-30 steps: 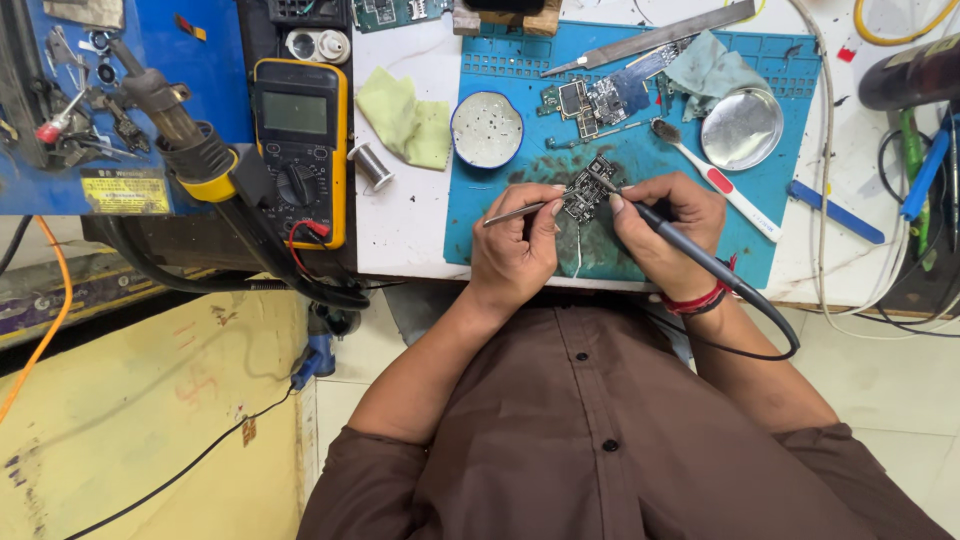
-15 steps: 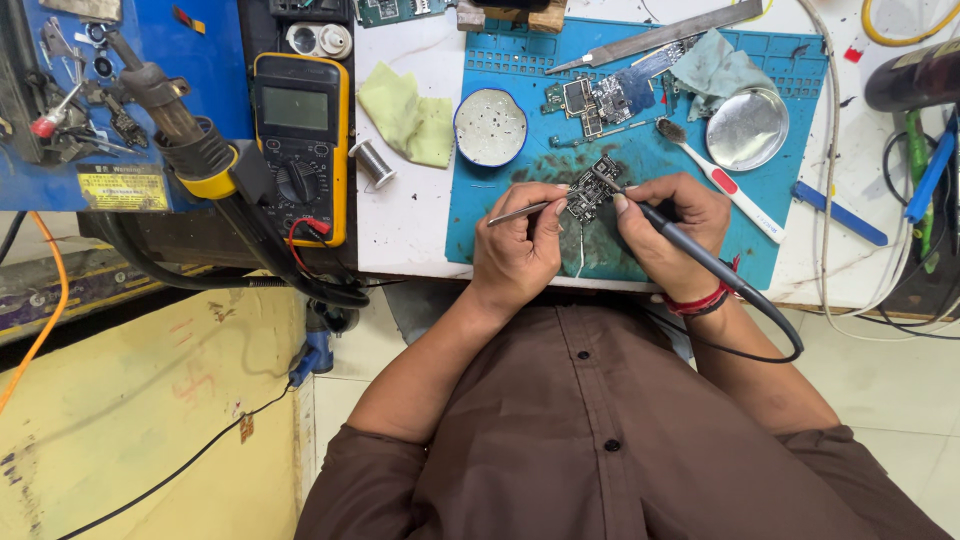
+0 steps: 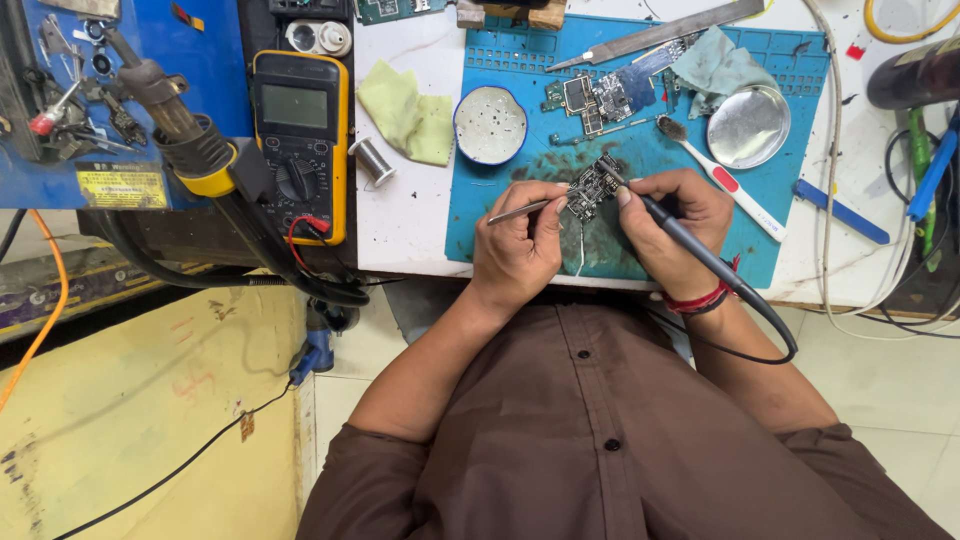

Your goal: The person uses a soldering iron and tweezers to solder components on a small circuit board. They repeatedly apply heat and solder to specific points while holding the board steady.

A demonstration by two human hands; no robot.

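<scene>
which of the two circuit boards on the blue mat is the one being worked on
The small dark board nearer the mat's front, between the left hand and right hand. The other board lies untouched farther back.

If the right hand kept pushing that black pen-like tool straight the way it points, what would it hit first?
The right hand aims the black corded tool up-left at the small circuit board; its tip looks at or on it already. Beyond that lies the white round dish, though depth is unclear.

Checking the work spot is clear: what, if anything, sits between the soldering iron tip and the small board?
Nothing visible. The iron in the right hand comes in from the right and its tip meets the board directly. The left hand brings tweezers from the other side.
</scene>
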